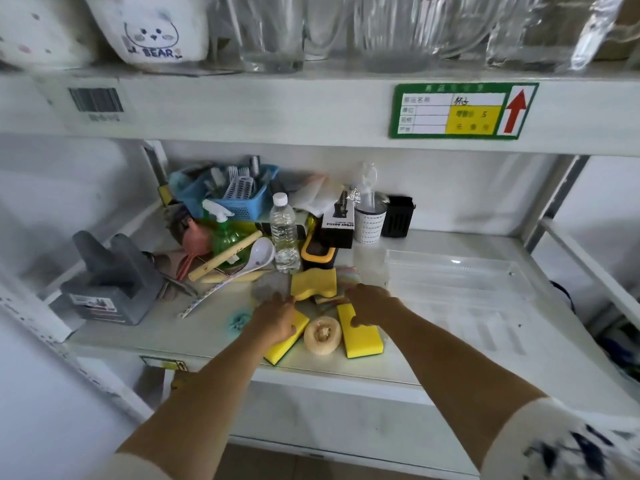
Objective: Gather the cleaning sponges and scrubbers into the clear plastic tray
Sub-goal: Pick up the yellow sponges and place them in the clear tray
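Observation:
On the white shelf lie several cleaning pads. My left hand (pixel 277 318) rests on a yellow sponge (pixel 282 348) at the front, thumb and fingers around its far end. My right hand (pixel 372 306) grips the far end of a second yellow sponge (pixel 362 339). Between the two sits a round beige loofah scrubber (pixel 322 335). Behind the hands lie a curved yellow sponge (pixel 313 284), a grey mesh scrubber (pixel 272 285) and a teal scrubber (pixel 239 320), partly hidden by my left hand. The clear plastic tray (pixel 460 271) lies to the right, holding nothing.
Clutter fills the back left: a blue basket (pixel 239 202) of brushes, a green spray bottle (pixel 225 233), a water bottle (pixel 284 233), a white ladle (pixel 258 256), a grey holder (pixel 110 285), a black box (pixel 337 223). An upper shelf edge (pixel 311 109) hangs overhead.

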Demonstrator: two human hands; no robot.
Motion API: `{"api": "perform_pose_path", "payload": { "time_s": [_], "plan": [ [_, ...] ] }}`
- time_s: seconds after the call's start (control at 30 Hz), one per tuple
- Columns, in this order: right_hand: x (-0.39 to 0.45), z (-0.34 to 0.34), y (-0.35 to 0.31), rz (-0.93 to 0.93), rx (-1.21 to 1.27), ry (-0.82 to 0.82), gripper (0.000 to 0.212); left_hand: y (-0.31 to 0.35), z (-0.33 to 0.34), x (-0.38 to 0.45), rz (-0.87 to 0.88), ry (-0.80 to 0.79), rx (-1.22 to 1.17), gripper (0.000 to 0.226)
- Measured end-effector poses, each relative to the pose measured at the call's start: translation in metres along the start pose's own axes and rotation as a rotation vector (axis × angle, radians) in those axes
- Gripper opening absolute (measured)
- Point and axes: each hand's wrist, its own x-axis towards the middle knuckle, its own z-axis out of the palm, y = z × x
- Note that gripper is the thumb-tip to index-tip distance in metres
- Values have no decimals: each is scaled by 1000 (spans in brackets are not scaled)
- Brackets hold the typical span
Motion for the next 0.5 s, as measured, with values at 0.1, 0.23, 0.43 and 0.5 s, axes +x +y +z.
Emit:
{"api": "perform_pose_path", "payload": {
  "time_s": [0.1,0.23,0.43,0.5],
  "plan": [
    [2,7,1,-12,-69,-13,70,0,3,1,-6,-4,-8,70],
    [5,7,1,-10,-28,-20,69,0,1,3,-16,-6,-20,75],
    [7,6,-1,6,-98,-57,69,-1,5,4,-31,48,23,87],
    [6,3,1,5,-118,-63,69,-1,5,3,-36,70,43,88]
  ]
}}
